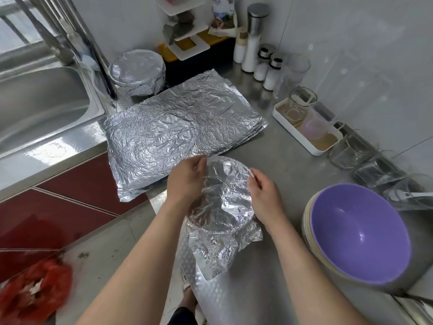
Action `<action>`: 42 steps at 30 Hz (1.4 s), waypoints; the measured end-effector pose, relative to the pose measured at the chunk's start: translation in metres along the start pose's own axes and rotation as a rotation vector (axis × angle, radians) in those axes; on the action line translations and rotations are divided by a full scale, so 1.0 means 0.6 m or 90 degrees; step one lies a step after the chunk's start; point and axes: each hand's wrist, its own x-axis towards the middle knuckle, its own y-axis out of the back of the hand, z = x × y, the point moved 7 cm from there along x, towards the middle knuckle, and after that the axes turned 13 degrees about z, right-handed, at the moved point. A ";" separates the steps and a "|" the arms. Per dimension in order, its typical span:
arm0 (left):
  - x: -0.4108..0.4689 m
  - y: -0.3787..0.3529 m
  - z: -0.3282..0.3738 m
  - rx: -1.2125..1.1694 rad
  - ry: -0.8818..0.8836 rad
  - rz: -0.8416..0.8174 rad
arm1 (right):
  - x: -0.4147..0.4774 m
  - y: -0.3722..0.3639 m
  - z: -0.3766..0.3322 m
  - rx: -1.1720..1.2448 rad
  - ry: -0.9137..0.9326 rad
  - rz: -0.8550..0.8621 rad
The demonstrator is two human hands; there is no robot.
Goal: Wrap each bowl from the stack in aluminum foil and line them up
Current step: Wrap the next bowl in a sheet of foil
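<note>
A bowl covered in crumpled aluminum foil is held tilted above the counter's front edge. My left hand grips its left rim with curled fingers. My right hand pinches the foil at the right rim. Loose foil hangs below the bowl. A pile of flat foil sheets lies on the counter behind it. One foil-wrapped bowl stands at the back by the sink. At the right sits a stack of bowls with a purple one on top.
A steel sink is at the left. Salt shakers, glass jars and a white tray line the right wall. A white rack stands at the back. A red bag lies on the floor.
</note>
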 end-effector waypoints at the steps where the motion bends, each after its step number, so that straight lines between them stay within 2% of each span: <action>1: -0.001 0.001 -0.007 -0.004 0.000 0.003 | 0.000 -0.002 0.001 0.001 -0.002 0.001; 6: -0.019 0.014 -0.035 -0.065 0.037 0.058 | 0.004 -0.012 -0.009 -0.012 0.025 -0.025; 11: -0.035 0.025 -0.044 -0.069 0.049 0.113 | 0.006 -0.011 0.009 0.071 -0.055 -0.125; 15: -0.045 0.044 -0.063 -0.053 0.103 0.184 | -0.002 0.003 0.054 0.172 -0.156 -0.115; 19: -0.051 0.058 -0.076 -0.052 0.141 0.238 | -0.010 0.004 0.052 0.188 -0.161 -0.127; 24: -0.060 0.066 -0.068 -0.031 0.141 0.276 | -0.036 -0.015 0.059 0.252 -0.224 -0.152; 31: -0.071 0.070 -0.074 -0.030 0.150 0.319 | -0.048 -0.032 0.050 0.215 -0.169 -0.093; 37: -0.075 0.063 -0.074 -0.091 0.191 0.289 | -0.031 -0.007 0.037 0.250 -0.187 0.007; 42: -0.066 0.046 -0.076 -0.126 0.185 0.169 | 0.005 -0.027 0.003 0.210 -0.158 -0.070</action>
